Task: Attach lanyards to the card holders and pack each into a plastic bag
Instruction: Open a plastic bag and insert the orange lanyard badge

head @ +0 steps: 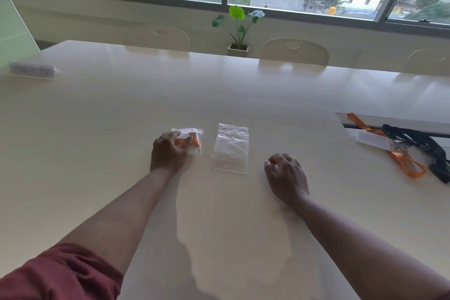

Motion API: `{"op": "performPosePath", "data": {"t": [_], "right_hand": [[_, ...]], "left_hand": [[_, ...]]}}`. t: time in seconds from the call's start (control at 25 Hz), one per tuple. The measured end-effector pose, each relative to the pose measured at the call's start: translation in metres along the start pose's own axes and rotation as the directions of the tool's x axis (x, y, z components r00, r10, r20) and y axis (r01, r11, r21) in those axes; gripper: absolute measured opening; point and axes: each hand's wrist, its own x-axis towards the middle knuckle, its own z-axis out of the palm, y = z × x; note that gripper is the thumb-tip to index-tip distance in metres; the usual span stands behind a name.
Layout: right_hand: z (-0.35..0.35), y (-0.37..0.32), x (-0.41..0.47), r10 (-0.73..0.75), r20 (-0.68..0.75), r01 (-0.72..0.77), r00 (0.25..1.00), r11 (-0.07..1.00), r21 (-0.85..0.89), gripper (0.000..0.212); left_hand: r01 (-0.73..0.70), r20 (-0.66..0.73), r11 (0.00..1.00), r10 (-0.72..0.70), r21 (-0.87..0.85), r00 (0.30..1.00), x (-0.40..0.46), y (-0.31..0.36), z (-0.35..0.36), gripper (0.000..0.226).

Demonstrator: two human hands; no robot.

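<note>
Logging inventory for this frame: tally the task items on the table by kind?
Plastic bags: 2, the packed bag under the left hand and the empty bag
Orange lanyards: 2, the orange lanyard in the packed bag and the loose orange lanyard
Black lanyards: 1, the black lanyard
Card holders in plain sight: 1, the loose card holder
Total: 6

Packed bag (192, 140) (orange lanyard inside) beside empty bag (230, 147).
</note>
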Motion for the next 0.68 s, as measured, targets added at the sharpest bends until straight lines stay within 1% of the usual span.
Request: {"op": "performPosePath", "data": {"t": [0.16,0.32,0.44,0.68], "right_hand": [[0.0026,0.0012,0.0013,-0.014,0.027,0.016,1.000,0.998,-0.057,0.039],[0.0038,0.0031,0.0021,-0.005,0.031,0.007,1.000,0.998,-0.064,0.035],[0.0037,0.0031,0.0028,-0.003,0.026,0.005,1.000,0.998,-0.062,0.033],[0.0036,0.0040,0.0024,0.006,0.030,-0.005,1.000,0.999,-0.042,0.031]], "left_hand": [[-0.048,0.078,0.990,0.038,0.135,0.996,-0.0010,-0.0010,0.0019,0.055],[-0.061,0.144,0.980,0.034,0.188,0.989,0.0018,-0.0056,0.0044,0.063],[-0.052,0.143,0.979,0.023,0.198,0.989,0.0021,-0.0066,0.0056,0.067],[-0.060,0.093,0.983,0.044,0.176,0.995,-0.0007,-0.0050,0.0049,0.063]]}}
